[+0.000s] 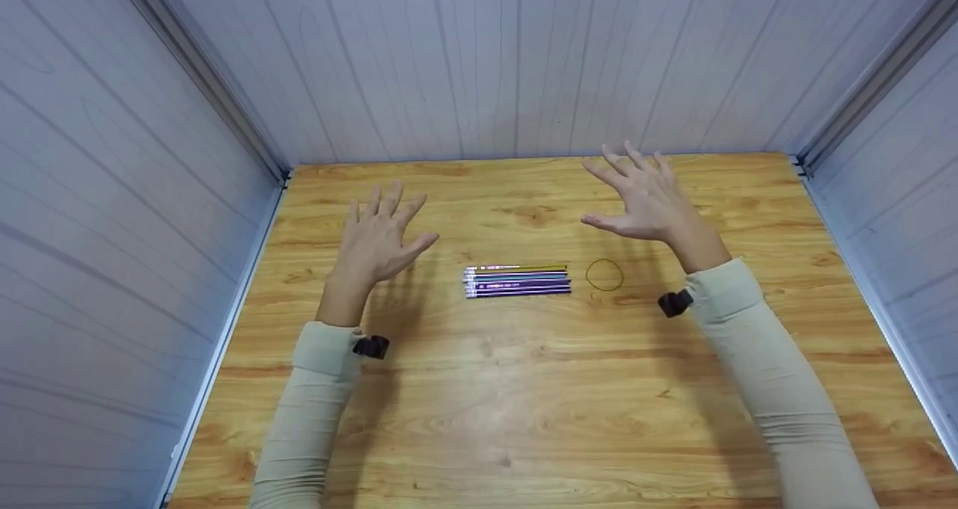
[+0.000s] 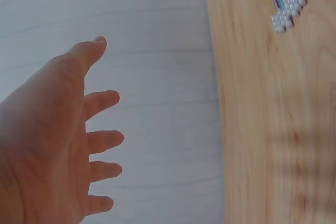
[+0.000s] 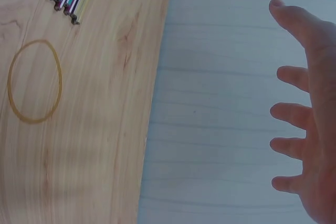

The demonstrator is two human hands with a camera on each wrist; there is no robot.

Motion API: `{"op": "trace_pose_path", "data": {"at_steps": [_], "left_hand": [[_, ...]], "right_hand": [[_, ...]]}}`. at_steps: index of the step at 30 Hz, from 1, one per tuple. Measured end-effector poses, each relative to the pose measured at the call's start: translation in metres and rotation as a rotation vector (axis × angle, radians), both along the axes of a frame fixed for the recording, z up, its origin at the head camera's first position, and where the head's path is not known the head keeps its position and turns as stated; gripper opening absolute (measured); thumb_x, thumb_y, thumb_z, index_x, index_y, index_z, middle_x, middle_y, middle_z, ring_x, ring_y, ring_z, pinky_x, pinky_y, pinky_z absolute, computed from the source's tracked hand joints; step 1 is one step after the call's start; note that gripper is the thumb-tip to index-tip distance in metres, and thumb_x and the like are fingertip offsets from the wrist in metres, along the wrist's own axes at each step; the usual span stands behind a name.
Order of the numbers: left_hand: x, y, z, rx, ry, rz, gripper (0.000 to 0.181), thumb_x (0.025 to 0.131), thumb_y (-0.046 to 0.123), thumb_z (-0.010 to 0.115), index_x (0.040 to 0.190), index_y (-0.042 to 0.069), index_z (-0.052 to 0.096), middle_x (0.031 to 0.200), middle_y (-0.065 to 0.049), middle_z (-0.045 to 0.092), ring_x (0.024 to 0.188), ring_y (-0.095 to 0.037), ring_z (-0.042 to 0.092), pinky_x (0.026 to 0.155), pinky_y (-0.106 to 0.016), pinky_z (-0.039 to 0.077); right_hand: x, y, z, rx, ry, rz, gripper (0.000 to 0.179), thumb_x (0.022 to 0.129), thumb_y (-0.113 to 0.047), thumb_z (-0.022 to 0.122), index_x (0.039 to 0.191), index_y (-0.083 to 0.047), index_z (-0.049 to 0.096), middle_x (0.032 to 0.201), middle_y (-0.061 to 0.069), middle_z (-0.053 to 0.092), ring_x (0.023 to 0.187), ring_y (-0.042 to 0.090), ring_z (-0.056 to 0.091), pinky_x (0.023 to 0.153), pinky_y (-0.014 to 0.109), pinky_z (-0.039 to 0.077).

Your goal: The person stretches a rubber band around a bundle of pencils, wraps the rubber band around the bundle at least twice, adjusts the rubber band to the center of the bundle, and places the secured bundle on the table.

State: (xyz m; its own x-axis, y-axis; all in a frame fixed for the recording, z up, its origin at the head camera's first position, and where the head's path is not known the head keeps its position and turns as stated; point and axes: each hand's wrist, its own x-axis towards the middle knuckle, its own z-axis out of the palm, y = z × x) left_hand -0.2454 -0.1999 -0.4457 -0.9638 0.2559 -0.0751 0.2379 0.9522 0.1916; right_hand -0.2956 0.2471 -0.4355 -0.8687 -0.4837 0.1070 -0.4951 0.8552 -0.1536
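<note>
Several pencils lie side by side on the wooden table, their white-capped ends to the left. Purple, teal and yellow barrels show among them. Just right of the pencils a thin yellow-brown rubber band lies flat in a loop; the right wrist view shows the whole rubber band too. My left hand is held above the table left of the pencils, fingers spread and holding nothing. Beyond the rubber band, my right hand hovers with its fingers spread, also holding nothing.
The wooden table ends at a pale panelled back wall. More pale panels close in the left side and right side. A small black device sits at the left cuff, another black device at the right.
</note>
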Motion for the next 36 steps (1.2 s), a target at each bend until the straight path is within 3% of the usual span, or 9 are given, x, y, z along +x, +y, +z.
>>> {"op": "trace_pose_path", "data": {"at_steps": [7,19,29,36], "left_hand": [[-0.002,0.016,-0.004,0.015,0.022,-0.034,0.082,0.111,0.071,0.050,0.179,0.028,0.034,0.191,-0.014,0.017,0.178,-0.047,0.012,0.139,-0.077,0.012],[-0.005,0.036,-0.015,0.071,-0.006,-0.084,0.081,0.111,0.070,0.053,0.178,0.030,0.034,0.190,-0.014,0.021,0.177,-0.047,0.015,0.140,-0.075,0.012],[-0.006,0.045,-0.029,0.123,-0.025,-0.120,0.083,0.110,0.069,0.055,0.178,0.025,0.036,0.189,-0.015,0.026,0.176,-0.048,0.018,0.140,-0.075,0.014],[-0.007,0.051,-0.038,0.144,-0.031,-0.138,0.082,0.110,0.066,0.058,0.176,0.021,0.039,0.187,-0.017,0.030,0.175,-0.049,0.023,0.138,-0.075,0.020]], "right_hand": [[0.001,-0.009,-0.006,-0.042,-0.028,0.037,0.094,0.099,-0.062,0.077,0.176,-0.022,0.041,0.182,0.021,0.038,0.171,0.056,0.028,0.130,0.085,0.023],[0.005,-0.026,-0.017,-0.082,-0.094,0.100,0.101,0.093,-0.060,0.087,0.175,-0.019,0.042,0.179,0.022,0.043,0.168,0.054,0.033,0.130,0.083,0.028],[0.011,-0.033,-0.038,-0.105,-0.172,0.127,0.100,0.093,-0.054,0.090,0.174,-0.018,0.044,0.177,0.022,0.046,0.163,0.051,0.042,0.129,0.078,0.035],[0.011,-0.040,-0.051,-0.129,-0.178,0.160,0.099,0.092,-0.047,0.093,0.172,-0.015,0.046,0.172,0.022,0.051,0.159,0.049,0.047,0.131,0.073,0.036]]}}
